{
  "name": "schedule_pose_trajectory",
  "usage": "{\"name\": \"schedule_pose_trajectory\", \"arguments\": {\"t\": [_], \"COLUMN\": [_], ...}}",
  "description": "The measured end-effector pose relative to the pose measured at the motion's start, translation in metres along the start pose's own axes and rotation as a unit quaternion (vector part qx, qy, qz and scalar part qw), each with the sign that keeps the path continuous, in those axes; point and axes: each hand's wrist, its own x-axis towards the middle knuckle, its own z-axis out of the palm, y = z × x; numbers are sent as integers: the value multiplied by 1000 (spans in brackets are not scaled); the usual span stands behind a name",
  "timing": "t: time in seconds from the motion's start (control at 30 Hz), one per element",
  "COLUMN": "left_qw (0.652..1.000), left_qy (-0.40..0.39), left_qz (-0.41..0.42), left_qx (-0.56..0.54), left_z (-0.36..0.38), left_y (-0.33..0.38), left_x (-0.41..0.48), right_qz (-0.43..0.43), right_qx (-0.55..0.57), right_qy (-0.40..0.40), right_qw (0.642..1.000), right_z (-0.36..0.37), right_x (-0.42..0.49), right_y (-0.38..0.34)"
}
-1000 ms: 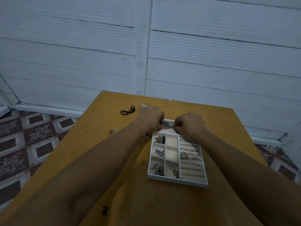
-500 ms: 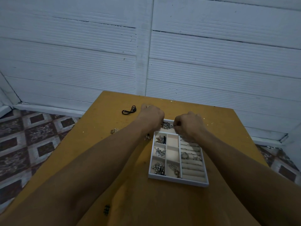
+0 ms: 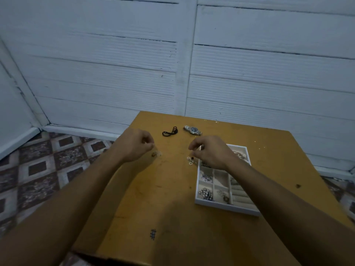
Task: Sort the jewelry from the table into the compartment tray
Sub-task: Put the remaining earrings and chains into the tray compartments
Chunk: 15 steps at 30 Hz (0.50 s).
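Note:
The white compartment tray sits right of centre on the yellow table, with silver pieces in its left cells and ring rolls on its right side. My right hand hovers over the tray's far-left corner, its curled fingertips just above a small cluster of silver pieces on the table. My left hand is further left, thumb and forefinger pinched close above a small pale piece. Whether either hand grips anything is unclear. A silver wristwatch and a black cord lie beyond the hands.
The table has its far edge close to a white panelled wall. Its left edge drops to a patterned tile floor. A dark spot marks the table right of the tray.
Both hands have left the tray's far end and moved left over loose pieces on the table. The watch, hidden by my left hand before, is now in view.

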Motion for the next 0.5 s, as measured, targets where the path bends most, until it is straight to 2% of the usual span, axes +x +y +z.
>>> {"name": "schedule_pose_trajectory", "arguments": {"t": [0.13,0.33,0.5], "left_qw": [998,994,996], "left_qy": [51,85,80], "left_qz": [-22,-34,19], "left_qx": [-10,-59,-19], "left_z": [7,29,36], "left_y": [-16,-17,-24], "left_x": [-18,-37,-42], "right_qz": [-7,21,60], "right_qx": [-18,-57,-103], "right_qy": [-5,-7,-15], "right_qw": [1000,998,993], "right_z": [26,75,94], "right_x": [12,36,53], "right_y": [-33,-61,-70]}}
